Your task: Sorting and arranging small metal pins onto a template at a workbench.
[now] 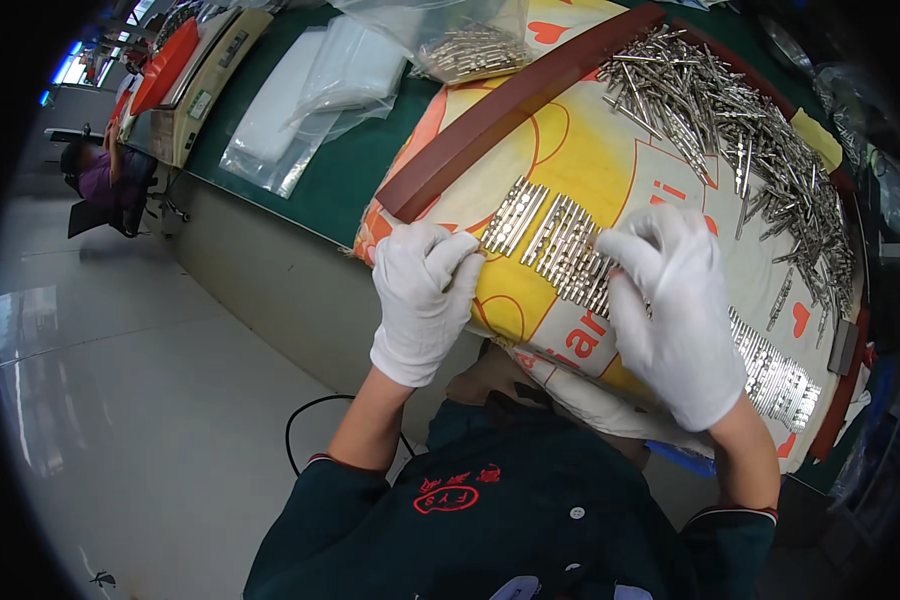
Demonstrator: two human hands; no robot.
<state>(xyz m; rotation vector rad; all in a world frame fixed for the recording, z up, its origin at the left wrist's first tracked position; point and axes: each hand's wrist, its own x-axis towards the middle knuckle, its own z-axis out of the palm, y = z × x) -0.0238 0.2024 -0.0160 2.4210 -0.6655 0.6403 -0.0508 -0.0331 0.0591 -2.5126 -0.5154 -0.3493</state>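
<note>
Both my hands wear white gloves and work over a row of slim silvery metal pins lying side by side on a printed cloth. A narrow gap splits this row into a smaller left group and a larger right group. At its left end my left hand is closed, thumb and forefinger pinched together; what they hold, if anything, is too small to tell. My right hand curls over the right end, its thumb and forefinger bent at the pins. Its palm hides part of the row, and whatever it grips cannot be made out.
A big loose heap of metal pins lies at the far right. Another neat row sits beyond my right wrist. A dark red wooden bar borders the cloth. Clear plastic bags rest on the green table. One person sits far left.
</note>
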